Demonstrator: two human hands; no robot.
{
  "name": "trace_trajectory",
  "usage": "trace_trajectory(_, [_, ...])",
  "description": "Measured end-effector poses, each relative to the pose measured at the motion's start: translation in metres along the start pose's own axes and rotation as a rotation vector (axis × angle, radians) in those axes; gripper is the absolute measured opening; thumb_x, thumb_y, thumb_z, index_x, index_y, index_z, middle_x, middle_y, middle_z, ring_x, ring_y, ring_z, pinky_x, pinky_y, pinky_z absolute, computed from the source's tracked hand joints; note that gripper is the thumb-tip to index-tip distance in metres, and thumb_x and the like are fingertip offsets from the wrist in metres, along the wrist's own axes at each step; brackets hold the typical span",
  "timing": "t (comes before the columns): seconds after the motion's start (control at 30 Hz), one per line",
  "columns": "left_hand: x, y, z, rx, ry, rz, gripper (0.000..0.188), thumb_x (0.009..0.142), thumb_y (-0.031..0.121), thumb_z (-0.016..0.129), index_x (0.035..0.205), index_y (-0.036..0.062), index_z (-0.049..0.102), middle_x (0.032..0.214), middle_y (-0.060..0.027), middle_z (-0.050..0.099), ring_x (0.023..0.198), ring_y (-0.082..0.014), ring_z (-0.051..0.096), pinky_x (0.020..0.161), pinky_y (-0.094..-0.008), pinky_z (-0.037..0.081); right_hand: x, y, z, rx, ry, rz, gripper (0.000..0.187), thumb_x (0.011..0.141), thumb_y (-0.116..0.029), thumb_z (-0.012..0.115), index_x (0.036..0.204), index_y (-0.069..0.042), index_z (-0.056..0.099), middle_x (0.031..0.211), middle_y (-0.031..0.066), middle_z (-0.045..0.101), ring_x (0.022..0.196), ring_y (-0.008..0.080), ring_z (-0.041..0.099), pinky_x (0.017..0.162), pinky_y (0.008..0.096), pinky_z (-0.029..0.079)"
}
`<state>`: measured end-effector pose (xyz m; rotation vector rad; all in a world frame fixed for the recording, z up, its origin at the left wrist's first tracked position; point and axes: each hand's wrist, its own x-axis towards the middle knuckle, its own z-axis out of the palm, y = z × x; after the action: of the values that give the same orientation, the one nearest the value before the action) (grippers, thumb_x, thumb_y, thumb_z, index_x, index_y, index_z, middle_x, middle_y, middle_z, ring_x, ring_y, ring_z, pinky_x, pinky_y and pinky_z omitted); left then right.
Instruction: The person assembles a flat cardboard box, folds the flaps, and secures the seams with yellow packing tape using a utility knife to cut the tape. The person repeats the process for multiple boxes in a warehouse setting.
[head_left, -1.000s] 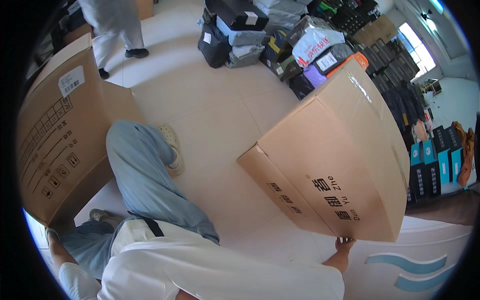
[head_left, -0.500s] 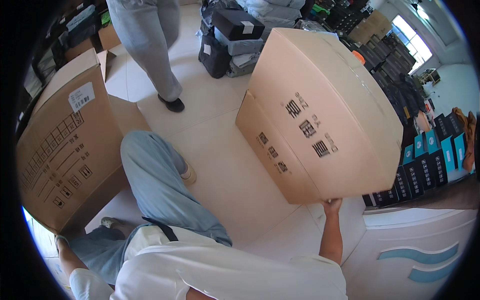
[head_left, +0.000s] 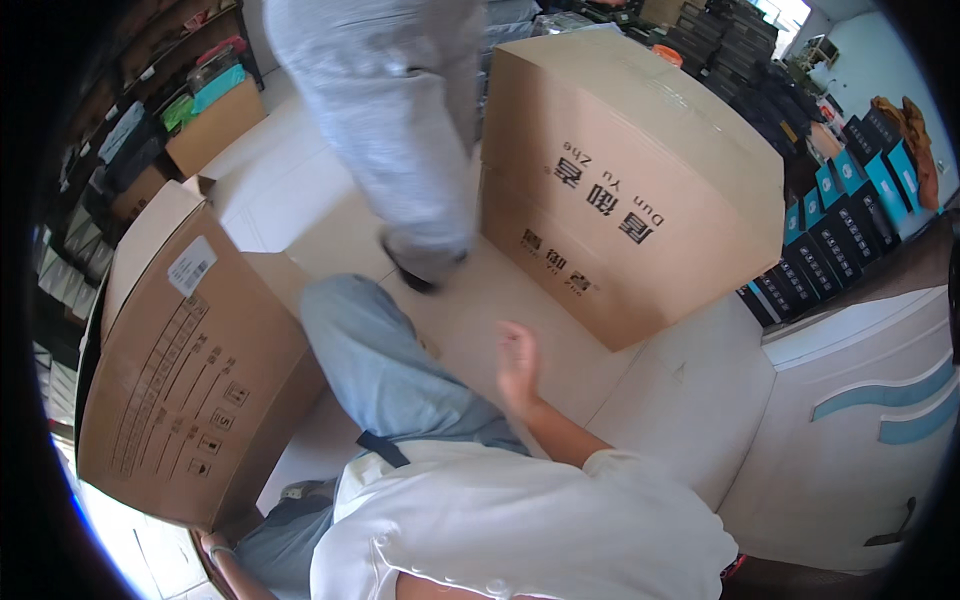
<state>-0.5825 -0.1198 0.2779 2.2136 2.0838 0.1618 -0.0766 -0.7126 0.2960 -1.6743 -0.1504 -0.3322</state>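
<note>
Tipping of frame-left box (head_left: pixel 185 390) is likely being risked by lone left hand (head_left: pixel 214 545) at corner (grip unclear), right hand (head_left: pixel 518 366) being held empty, unclenched mid-frame.

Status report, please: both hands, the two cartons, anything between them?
Left hand at lower corner of left carton. Right hand empty, apart from right carton. Another person's legs between the cartons.

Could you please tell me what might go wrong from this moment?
The co-worker's leg in grey trousers is close to the large brown cardboard box on the right and might knock it. The left hand is at the lower corner of the white-labelled brown cardboard box; with the right hand empty and away, that box could slip.
</note>
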Motion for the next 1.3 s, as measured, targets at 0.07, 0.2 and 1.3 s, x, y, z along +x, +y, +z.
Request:
trace_trajectory(0.07, [0.005, 0.000, 0.005, -0.005, -0.014, 0.041, 0.029, 0.086, 0.019, 0.050, 0.106, 0.0044, 0.066, 0.110, -0.0179, 0.063, 0.099, -0.0342, 0.061, 0.082, -0.0427, 0.051, 0.000, -0.066, 0.055, 0.166, -0.402, -0.352, 0.027, 0.088, -0.002, 0.056, 0.115, -0.004, 0.053, 0.114, 0.0119, 0.055, 0.106, 0.0232, 0.053, 0.093, 0.0331, 0.041])
trace_trajectory(0.2, [0.014, -0.007, 0.010, 0.027, -0.015, 0.194, 0.029, 0.086, 0.019, 0.050, 0.105, 0.0050, 0.067, 0.109, -0.0183, 0.063, 0.099, -0.0350, 0.061, 0.082, -0.0431, 0.051, -0.011, -0.124, 0.146, 0.161, -0.831, -0.516, 0.032, 0.087, -0.010, 0.058, 0.118, -0.003, 0.051, 0.117, 0.0171, 0.052, 0.111, 0.0332, 0.049, 0.096, 0.0391, 0.039])
trace_trajectory(1.3, [0.011, 0.115, 0.002, -0.039, 0.054, -0.082, 0.043, 0.077, 0.049, 0.064, 0.089, 0.0090, 0.070, 0.090, -0.0171, 0.067, 0.086, -0.0368, 0.064, 0.073, -0.0466, 0.051, 0.114, -0.019, 0.400, 0.388, -1.086, 0.172, 0.066, 0.069, -0.007, 0.049, 0.135, -0.004, 0.042, 0.115, 0.0052, 0.054, 0.098, 0.0179, 0.051, 0.081, 0.0274, 0.042])
